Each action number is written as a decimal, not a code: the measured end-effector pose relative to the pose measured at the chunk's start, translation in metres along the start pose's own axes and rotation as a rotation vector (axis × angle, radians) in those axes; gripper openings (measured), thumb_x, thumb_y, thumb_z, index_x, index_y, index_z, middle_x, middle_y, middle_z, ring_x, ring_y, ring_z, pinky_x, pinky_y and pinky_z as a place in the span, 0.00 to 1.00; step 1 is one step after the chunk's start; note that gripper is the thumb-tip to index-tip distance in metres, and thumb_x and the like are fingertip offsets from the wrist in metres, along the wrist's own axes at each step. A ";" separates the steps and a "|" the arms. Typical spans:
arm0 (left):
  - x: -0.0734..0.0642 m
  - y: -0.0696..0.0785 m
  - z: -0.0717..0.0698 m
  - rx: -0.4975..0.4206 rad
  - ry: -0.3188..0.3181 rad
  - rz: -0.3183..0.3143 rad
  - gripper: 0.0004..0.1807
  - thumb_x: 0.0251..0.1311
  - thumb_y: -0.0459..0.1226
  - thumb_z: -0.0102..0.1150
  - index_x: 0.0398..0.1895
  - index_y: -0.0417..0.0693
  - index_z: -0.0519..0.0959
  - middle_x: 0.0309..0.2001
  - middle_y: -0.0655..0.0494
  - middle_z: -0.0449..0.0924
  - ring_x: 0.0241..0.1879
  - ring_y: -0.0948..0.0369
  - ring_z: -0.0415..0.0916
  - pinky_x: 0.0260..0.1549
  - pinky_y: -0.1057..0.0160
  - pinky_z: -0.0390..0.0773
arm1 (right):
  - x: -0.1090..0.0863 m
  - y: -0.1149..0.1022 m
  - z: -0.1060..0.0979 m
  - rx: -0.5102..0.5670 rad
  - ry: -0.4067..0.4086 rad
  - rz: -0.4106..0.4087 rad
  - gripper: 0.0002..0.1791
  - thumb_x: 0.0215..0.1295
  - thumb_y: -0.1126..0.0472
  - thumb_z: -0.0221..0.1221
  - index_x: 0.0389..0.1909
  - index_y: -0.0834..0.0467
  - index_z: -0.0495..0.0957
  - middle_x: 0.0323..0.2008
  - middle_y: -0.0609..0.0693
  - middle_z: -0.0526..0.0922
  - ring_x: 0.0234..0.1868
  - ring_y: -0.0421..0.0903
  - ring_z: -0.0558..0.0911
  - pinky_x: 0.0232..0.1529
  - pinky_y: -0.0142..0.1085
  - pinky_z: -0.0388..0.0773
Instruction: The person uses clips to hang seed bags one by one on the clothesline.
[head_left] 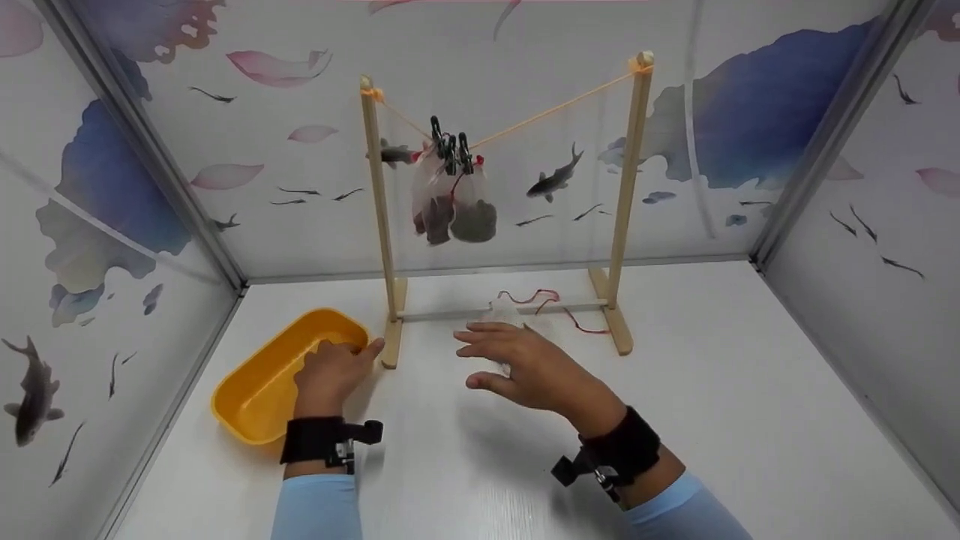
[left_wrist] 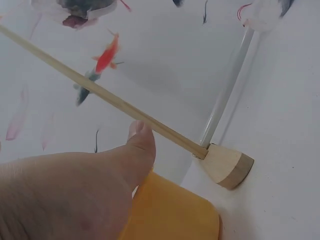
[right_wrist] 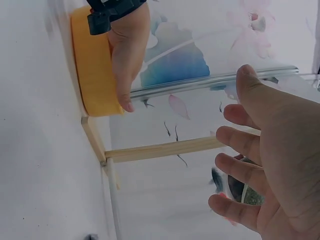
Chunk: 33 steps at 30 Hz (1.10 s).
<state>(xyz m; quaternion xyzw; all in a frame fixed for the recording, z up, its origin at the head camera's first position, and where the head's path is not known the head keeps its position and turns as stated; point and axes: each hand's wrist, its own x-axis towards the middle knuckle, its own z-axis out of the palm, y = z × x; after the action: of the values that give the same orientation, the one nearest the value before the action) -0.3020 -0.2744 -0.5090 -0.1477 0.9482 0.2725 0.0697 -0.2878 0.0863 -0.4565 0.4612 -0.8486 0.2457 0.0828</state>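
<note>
My left hand (head_left: pixel 334 373) reaches into the near right end of a yellow plastic tub (head_left: pixel 259 356). Its thumb sticks out past the rim, close to the left wooden post (head_left: pixel 379 195); the other fingers are hidden inside, so I cannot tell whether they hold anything. My right hand (head_left: pixel 529 367) hovers over the table in front of the stand, fingers spread and holding nothing. Partly behind it lies a sheer white pouch with a red drawstring (head_left: pixel 551 296). Sheer pouches (head_left: pixel 450 191) with dark contents hang from the sagging orange string (head_left: pixel 555 110) by black clips (head_left: pixel 451 154).
A second wooden post (head_left: pixel 630 187) holds the string's right end. A white bar (head_left: pixel 442 313) joins the stand's wooden feet low across the table (head_left: pixel 720 405). Printed panels with fish and petals (head_left: pixel 300 225) enclose the table at the back and sides.
</note>
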 end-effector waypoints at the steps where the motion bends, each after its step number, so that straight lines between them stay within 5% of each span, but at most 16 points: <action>1: 0.000 0.000 0.001 0.008 0.000 -0.004 0.54 0.73 0.81 0.48 0.69 0.43 0.85 0.64 0.33 0.76 0.61 0.37 0.73 0.61 0.34 0.74 | 0.000 0.000 0.001 -0.003 -0.006 0.003 0.28 0.83 0.41 0.65 0.74 0.51 0.85 0.82 0.42 0.79 0.85 0.48 0.74 0.82 0.53 0.75; 6: 0.000 0.003 0.003 -0.016 0.022 -0.044 0.47 0.71 0.78 0.57 0.51 0.39 0.84 0.41 0.44 0.76 0.42 0.47 0.76 0.42 0.52 0.73 | -0.001 0.003 0.002 0.017 -0.016 0.011 0.28 0.83 0.41 0.65 0.74 0.53 0.85 0.81 0.44 0.79 0.85 0.49 0.75 0.82 0.54 0.75; 11: 0.003 0.004 -0.001 -0.061 0.013 -0.083 0.50 0.70 0.84 0.47 0.40 0.44 0.81 0.25 0.55 0.70 0.27 0.55 0.71 0.31 0.59 0.67 | -0.003 0.005 0.001 0.050 -0.007 0.014 0.28 0.83 0.43 0.66 0.73 0.54 0.85 0.80 0.45 0.81 0.84 0.49 0.76 0.81 0.54 0.76; 17: 0.002 0.000 -0.006 -0.143 0.025 -0.088 0.54 0.74 0.83 0.35 0.47 0.40 0.81 0.29 0.52 0.74 0.29 0.53 0.75 0.31 0.59 0.72 | -0.004 0.007 -0.002 0.052 0.018 0.023 0.28 0.82 0.44 0.67 0.73 0.54 0.85 0.80 0.44 0.81 0.83 0.48 0.77 0.77 0.51 0.81; 23: 0.001 -0.008 -0.009 -0.112 0.122 -0.071 0.56 0.79 0.78 0.39 0.53 0.29 0.82 0.43 0.38 0.80 0.43 0.44 0.80 0.46 0.47 0.81 | -0.005 0.008 -0.006 0.052 0.026 0.024 0.28 0.83 0.42 0.66 0.74 0.53 0.85 0.80 0.46 0.81 0.83 0.49 0.77 0.81 0.53 0.76; 29: 0.006 -0.010 -0.010 -0.147 0.161 -0.096 0.37 0.81 0.63 0.59 0.46 0.31 0.82 0.33 0.45 0.77 0.36 0.48 0.78 0.35 0.55 0.77 | -0.005 0.009 -0.009 0.068 0.034 0.028 0.27 0.83 0.45 0.67 0.74 0.53 0.85 0.79 0.47 0.82 0.83 0.50 0.78 0.82 0.53 0.75; 33: 0.005 -0.015 -0.012 -0.101 0.123 -0.064 0.23 0.81 0.48 0.59 0.33 0.37 0.82 0.27 0.50 0.72 0.31 0.51 0.75 0.31 0.58 0.72 | -0.005 0.009 -0.009 0.079 0.022 0.047 0.27 0.83 0.44 0.66 0.74 0.53 0.85 0.79 0.46 0.81 0.83 0.50 0.77 0.83 0.53 0.74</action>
<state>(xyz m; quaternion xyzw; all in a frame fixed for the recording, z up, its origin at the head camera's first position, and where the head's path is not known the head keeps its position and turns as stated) -0.3027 -0.2937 -0.5075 -0.1979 0.9305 0.3079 0.0123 -0.2934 0.0983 -0.4530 0.4413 -0.8478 0.2861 0.0680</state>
